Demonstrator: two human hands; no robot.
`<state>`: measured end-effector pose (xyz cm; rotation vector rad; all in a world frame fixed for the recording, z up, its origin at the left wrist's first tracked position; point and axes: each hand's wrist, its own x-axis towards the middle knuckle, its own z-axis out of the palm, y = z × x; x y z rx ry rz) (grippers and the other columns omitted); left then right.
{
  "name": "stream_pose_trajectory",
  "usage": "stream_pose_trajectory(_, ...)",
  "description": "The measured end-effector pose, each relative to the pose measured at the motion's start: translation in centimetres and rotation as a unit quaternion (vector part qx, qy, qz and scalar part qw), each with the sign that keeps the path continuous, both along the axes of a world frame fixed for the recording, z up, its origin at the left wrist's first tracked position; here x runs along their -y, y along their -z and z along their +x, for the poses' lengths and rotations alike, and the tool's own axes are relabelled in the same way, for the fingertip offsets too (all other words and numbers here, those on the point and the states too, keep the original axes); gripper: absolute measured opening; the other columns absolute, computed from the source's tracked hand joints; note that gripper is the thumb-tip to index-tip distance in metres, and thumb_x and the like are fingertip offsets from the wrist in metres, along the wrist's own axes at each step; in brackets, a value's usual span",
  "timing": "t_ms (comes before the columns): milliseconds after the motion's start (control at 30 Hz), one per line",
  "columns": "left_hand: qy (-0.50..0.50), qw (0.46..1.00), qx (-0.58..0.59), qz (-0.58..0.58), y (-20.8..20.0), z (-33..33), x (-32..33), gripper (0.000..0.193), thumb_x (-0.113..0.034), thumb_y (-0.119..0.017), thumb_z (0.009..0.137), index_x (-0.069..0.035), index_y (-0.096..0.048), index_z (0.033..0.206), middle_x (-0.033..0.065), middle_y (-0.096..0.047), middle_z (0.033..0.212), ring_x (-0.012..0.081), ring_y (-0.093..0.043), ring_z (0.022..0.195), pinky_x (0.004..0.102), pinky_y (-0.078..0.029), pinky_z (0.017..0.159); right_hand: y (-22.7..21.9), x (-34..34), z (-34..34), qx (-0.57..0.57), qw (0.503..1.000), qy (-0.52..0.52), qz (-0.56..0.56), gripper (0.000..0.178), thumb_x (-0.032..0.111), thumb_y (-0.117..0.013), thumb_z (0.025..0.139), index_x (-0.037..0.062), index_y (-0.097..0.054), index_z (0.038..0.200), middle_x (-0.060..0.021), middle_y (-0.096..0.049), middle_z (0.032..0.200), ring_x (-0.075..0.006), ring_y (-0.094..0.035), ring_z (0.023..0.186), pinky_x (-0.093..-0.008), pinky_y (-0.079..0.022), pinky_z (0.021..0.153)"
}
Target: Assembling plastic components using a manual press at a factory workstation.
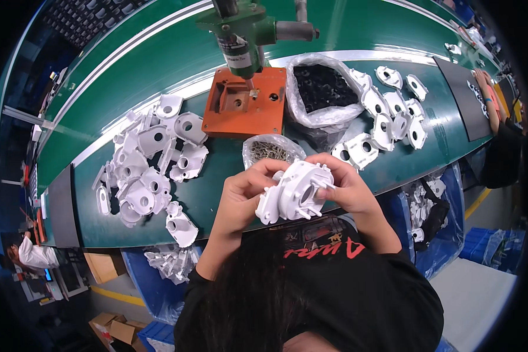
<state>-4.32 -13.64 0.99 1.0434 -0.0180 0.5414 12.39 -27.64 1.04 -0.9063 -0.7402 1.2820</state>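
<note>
both hands meet on one white plastic housing, lifted clear of the green belt and held in front of the person's chest. the left hand curls around its left edge, fingers clenched on the lower lobe; the right hand closes over the right side, fingertips pressing the rim near the round bore. the part looks light and stiff, a moulded shell with thin pegs and tabs sticking out underneath that would likely snap if squeezed, so the thicker outer rim seems the safer place to grip. its smooth surface may be a little slippery.

just beyond the hands sits a small clear bag of screws, open at the top. to the left lies a loose heap of white housings; to the right another scatter of similar white parts. farther back stands an orange fixture block under a green press tool, with a bag of black parts beside it.
</note>
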Motion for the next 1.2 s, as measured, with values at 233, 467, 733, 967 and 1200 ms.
stream_pose_trajectory(233,-0.013,0.999,0.004,0.045,0.1,0.2,0.3,0.019,-0.013,-0.063,0.086,0.0,-0.062,0.1,0.0214,-0.052,0.121,0.0266,-0.055,0.109,0.038,-0.043,0.092,0.2,-0.2,0.1,0.023,0.999,0.02,-0.03,0.038,0.011,-0.071,0.08,0.0021,-0.056,0.114,-0.0001,-0.062,0.094,-0.007,-0.058,0.085,-0.0204,-0.048,0.066)
stream_pose_trajectory(467,-0.116,0.992,-0.014,-0.037,-0.7,0.8,1.9,0.037,-0.01,-0.056,0.09,0.0,-0.04,0.121,0.015,-0.053,0.119,0.0214,-0.053,0.111,0.0352,-0.042,0.095,-0.7,-1.6,0.3,0.04,0.993,0.114,0.001,0.029,0.012,-0.07,0.081,0.002,-0.054,0.103,-0.0038,-0.062,0.091,-0.009,-0.06,0.079,-0.0226,-0.049,0.067)
stream_pose_trajectory(733,-0.32,0.926,-0.072,0.187,-1.0,-0.6,-0.9,0.022,-0.002,-0.06,0.087,0.002,-0.049,0.106,0.0105,-0.06,0.103,0.0133,-0.058,0.093,0.0251,-0.046,0.081,-1.6,-3.8,3.2,0.397,0.909,0.127,0.016,0.036,0.013,-0.069,0.078,0.0047,-0.056,0.11,-0.0037,-0.059,0.101,-0.0123,-0.057,0.088,-0.0257,-0.044,0.074)
stream_pose_trajectory(967,-0.393,0.649,-0.229,0.61,-0.2,1.5,-8.1,0.02,-0.002,-0.067,0.073,-0.006,-0.06,0.092,0.011,-0.064,0.098,0.029,-0.062,0.086,0.0368,-0.049,0.075,2.8,-7.9,8.3,0.71,0.652,0.241,-0.114,0.015,0.017,-0.067,0.077,0.0044,-0.065,0.085,-0.0114,-0.058,0.085,-0.0285,-0.055,0.084,-0.0382,-0.046,0.073)
stream_pose_trajectory(1200,-0.376,0.568,-0.166,0.713,1.0,4.1,-11.4,0.011,-0.006,-0.062,0.076,-0.004,-0.054,0.085,0.0116,-0.062,0.099,0.0314,-0.059,0.099,0.0403,-0.047,0.086,4.1,-9.5,8.6,0.705,0.655,0.248,-0.108,0.011,0.012,-0.064,0.075,0.0017,-0.063,0.079,-0.0128,-0.057,0.081,-0.0308,-0.057,0.08,-0.0382,-0.048,0.072)
